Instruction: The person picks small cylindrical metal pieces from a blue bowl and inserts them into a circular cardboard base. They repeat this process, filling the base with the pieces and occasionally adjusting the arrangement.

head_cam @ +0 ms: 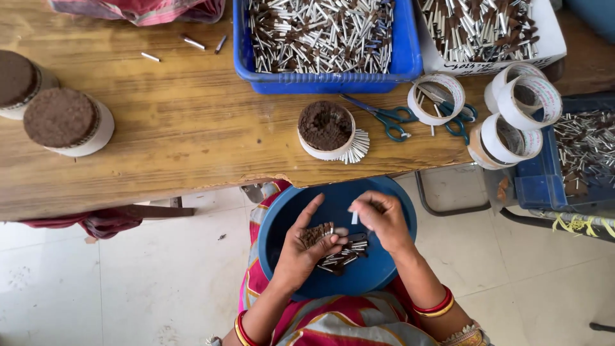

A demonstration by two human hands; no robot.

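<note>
Though loose, brown powder in left hand

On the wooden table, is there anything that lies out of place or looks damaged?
Yes. Three small white tubes lie loose on the wooden table near its far edge, apart from the blue crate full of such tubes. The table's near edge also looks chipped, just above the blue bowl on the person's lap.

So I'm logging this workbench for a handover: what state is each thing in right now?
Left hand: cupped, holding brown powder.
Right hand: pinching a small white tube.
Round blue basin: on lap, few tubes inside.
Blue plastic crate: full of tubes.
Teal-handled scissors: lying open.
White powder cup: filled.
</note>
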